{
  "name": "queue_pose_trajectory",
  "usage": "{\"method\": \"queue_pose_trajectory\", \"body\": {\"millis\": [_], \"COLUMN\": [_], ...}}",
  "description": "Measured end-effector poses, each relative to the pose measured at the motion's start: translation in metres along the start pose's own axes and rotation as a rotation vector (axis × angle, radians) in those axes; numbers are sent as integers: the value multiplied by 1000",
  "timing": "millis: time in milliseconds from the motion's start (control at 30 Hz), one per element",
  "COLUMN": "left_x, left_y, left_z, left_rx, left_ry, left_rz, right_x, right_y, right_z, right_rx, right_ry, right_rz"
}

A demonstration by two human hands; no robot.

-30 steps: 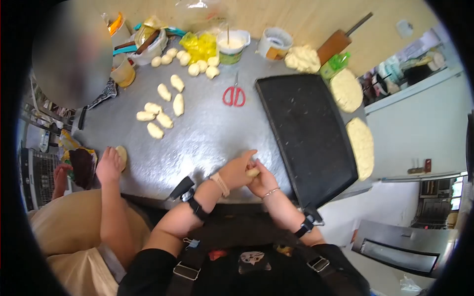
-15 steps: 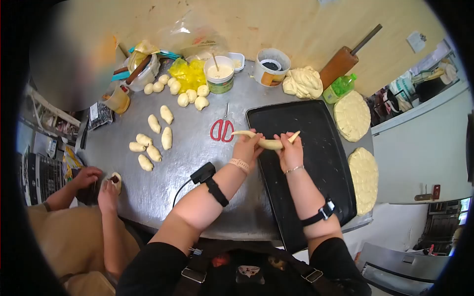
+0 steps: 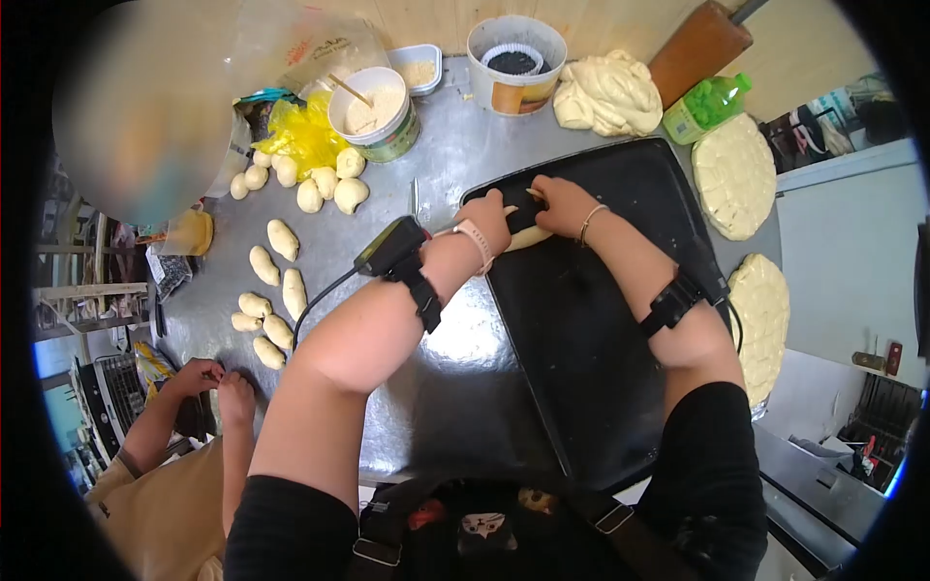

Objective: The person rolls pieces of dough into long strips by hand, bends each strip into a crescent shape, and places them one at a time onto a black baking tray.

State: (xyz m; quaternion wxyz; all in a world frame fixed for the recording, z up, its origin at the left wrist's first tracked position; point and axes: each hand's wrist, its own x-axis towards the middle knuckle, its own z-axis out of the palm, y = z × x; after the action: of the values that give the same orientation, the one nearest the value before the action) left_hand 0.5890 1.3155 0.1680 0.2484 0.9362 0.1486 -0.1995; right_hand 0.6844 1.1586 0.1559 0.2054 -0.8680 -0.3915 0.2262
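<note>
A pale dough crescent (image 3: 528,237) lies at the far left part of the black baking tray (image 3: 591,329), its tips bent away from me toward each other. My left hand (image 3: 487,219) is closed around its left end, a tip showing by the fingers. At the other end, my right hand (image 3: 565,206) pinches the right tip. My fingers partly cover the dough. Left of the tray, the blade of the scissors (image 3: 415,198) shows beyond my left forearm, which hides the handles.
Several dough rolls (image 3: 294,293) and dough balls (image 3: 325,182) lie left. Behind stand a tub with a stick (image 3: 378,111), a white bucket (image 3: 516,68), a dough lump (image 3: 608,92) and a green bottle (image 3: 712,102). Flat dough rounds (image 3: 734,177) sit right. A co-worker's hands (image 3: 218,382) are lower left.
Both hands have moved away from me and lowered the dough crescent from the air onto the tray. Its ends are now curved inward. The view has shifted, and the co-worker's hands have come together.
</note>
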Motion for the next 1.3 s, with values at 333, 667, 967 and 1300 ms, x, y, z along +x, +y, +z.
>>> {"method": "queue_pose_trajectory", "body": {"millis": [333, 667, 967, 1300], "left_x": [-10, -20, 4, -42], "left_y": [2, -14, -36, -155], "left_z": [-12, -9, 20, -66], "left_rx": [47, 63, -91, 15], "left_ry": [-25, 411, 483, 935], "left_rz": [40, 380, 571, -126], "right_x": [-10, -12, -1, -115], "right_y": [-19, -4, 1, -198], "right_z": [-12, -5, 6, -96], "right_rx": [-218, -17, -101, -8], "right_ry": [-120, 172, 249, 737], "right_rz": [19, 49, -180, -647]}}
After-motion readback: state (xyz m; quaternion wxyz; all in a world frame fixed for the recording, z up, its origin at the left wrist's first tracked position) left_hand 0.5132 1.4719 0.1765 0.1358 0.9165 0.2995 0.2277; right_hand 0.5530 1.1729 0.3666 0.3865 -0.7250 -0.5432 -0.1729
